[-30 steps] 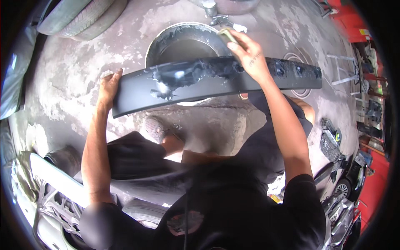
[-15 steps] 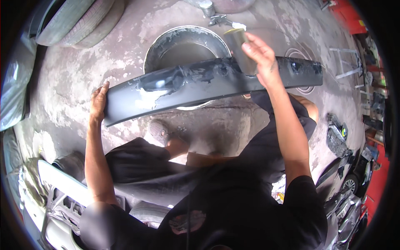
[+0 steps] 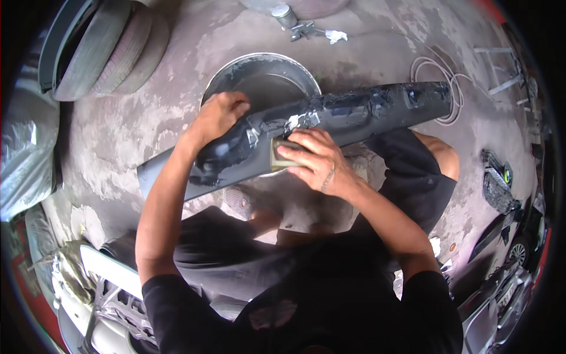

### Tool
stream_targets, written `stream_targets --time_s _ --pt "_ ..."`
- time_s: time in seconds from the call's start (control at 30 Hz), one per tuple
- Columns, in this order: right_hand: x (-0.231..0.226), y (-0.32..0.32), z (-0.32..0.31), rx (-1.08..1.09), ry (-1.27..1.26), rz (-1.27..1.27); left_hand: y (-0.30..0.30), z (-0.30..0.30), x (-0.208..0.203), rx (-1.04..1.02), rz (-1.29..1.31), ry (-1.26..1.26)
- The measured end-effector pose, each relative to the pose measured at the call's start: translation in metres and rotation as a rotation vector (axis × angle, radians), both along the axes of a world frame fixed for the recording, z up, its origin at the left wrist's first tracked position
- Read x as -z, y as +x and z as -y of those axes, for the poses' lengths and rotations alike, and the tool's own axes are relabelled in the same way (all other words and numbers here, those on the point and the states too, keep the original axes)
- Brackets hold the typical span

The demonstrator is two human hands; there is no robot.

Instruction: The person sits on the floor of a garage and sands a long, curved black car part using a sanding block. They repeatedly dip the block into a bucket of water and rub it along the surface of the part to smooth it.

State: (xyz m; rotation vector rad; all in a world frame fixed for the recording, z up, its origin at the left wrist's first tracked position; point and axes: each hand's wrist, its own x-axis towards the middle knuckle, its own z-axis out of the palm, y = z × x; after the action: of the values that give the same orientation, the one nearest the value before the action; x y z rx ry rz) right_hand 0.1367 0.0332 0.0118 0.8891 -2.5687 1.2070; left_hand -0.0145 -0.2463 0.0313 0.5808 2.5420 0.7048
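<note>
A long, curved dark grey car body panel (image 3: 354, 112), bumper-like and wet with pale patches, lies slanted across a round basin (image 3: 259, 57) of grayish liquid. My right hand (image 3: 321, 159) presses a flat olive sanding pad (image 3: 275, 154) against the panel's near face, around its middle. Fingers spread over the pad's top hold it there. Farther left, my left hand (image 3: 221, 118) is at the panel's far edge, above the basin's left side. Its fingers are curled together; whether anything is between them is hidden.
A spray gun (image 3: 303, 29) with a cup lies beyond the basin. A coiled hose (image 3: 451, 97) rests at the panel's right end. Tyres (image 3: 100, 53) lean at far left, and car parts (image 3: 498, 183) lie along the right. My foot (image 3: 239, 200) is below the panel.
My right hand brought the sanding pad down and left onto the panel. My left hand let go of the panel's left end and moved right to its far edge. The panel has shifted and tilted.
</note>
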Motion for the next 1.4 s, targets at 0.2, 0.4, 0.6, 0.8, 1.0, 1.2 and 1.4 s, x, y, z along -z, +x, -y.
stream_targets --time_s 0.2,0.4,0.6,0.8,1.0,1.2,1.4 --pt "0.013 0.002 0.005 0.061 -0.064 -0.004 -0.07 -0.05 0.096 0.37 0.189 -0.392" --pt "0.019 -0.001 0.005 0.059 -0.088 0.04 -0.092 -0.053 0.248 0.556 0.42 -0.738" --pt "0.027 -0.004 0.01 0.061 -0.027 0.029 -0.069 -0.049 0.313 0.595 0.643 -0.891" --pt "0.026 -0.004 0.012 0.031 -0.054 0.068 -0.058 -0.016 0.309 0.64 0.716 -0.898" --pt "0.026 -0.005 0.01 0.006 -0.062 0.088 -0.049 -0.015 0.311 0.622 0.755 -0.916" --pt "0.025 -0.005 0.011 0.026 -0.067 0.074 -0.039 -0.019 0.323 0.621 0.788 -0.916" --pt "0.028 -0.003 0.014 0.042 -0.062 0.064 -0.037 -0.004 0.318 0.635 0.809 -0.931"
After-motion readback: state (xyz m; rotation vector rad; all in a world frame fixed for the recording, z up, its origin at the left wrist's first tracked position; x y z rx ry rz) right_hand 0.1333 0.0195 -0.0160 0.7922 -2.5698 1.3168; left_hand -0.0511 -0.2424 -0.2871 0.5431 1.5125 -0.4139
